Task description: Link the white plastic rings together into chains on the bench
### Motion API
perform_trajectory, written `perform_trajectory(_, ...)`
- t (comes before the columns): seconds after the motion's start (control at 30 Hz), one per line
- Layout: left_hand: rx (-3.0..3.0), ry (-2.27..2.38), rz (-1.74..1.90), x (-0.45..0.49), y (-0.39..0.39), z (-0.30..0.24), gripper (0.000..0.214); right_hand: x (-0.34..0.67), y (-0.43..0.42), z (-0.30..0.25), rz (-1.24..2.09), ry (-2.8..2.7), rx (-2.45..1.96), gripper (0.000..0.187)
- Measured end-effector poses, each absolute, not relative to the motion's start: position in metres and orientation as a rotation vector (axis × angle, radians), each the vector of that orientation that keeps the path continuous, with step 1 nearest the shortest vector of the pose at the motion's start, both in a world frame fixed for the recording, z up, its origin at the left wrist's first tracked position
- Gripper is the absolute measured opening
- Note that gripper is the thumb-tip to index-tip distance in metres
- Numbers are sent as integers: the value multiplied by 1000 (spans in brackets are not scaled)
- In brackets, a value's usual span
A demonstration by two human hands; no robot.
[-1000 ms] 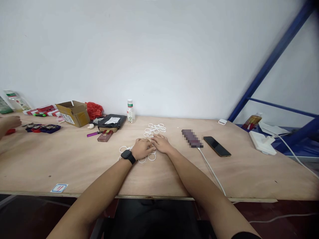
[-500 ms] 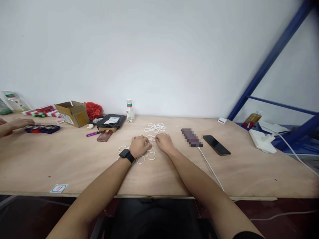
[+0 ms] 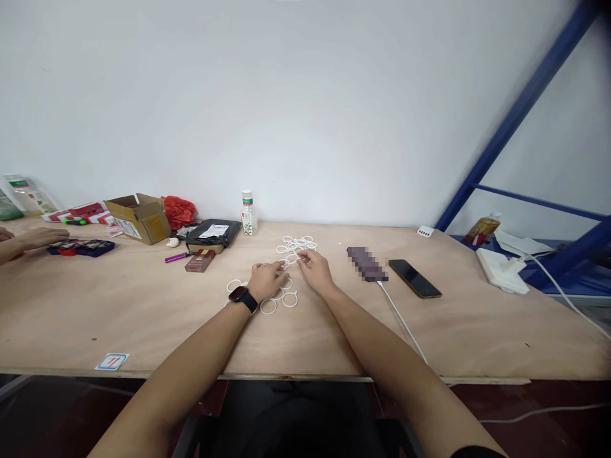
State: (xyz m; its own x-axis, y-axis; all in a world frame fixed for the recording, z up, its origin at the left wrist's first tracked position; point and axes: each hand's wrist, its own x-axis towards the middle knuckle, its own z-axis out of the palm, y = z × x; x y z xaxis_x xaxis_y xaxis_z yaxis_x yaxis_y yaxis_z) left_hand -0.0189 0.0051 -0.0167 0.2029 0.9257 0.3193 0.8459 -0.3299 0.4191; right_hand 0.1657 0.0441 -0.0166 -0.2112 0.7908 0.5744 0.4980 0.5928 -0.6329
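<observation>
Right hand (image 3: pixel 315 270) has crept up-frame a touch from half a second ago, fingertips pinching a white ring (image 3: pixel 289 263) dead centre. Left hand (image 3: pixel 266 281) sits over the lower rings (image 3: pixel 279 296), can't tell its grip. More rings (image 3: pixel 298 244) just above, phone (image 3: pixel 414 278) off right.

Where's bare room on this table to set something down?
Right of the white cable, between the black phone and the table's front edge; also between the blue-edged card and maroon box. It's crowded where the left hand and right hand are at the white rings, and around the cardboard box.
</observation>
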Motion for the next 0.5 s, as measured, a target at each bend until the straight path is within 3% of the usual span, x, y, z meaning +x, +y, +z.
perform_trajectory(0.2, 2145, 1504, 1056, -20, 7, -15, 51, 163, 47, -24, 662, -1788, -934, 22)
perform_trajectory(0.37, 2008, 1388, 1273, -19, 10, -16, 47, 157, 50, -26, 874, -1606, -877, 19)
perform_trajectory(0.5, 1941, 1390, 1224, -17, 11, -17, 39, 151, 46, -20, 985, -1566, -820, 21)
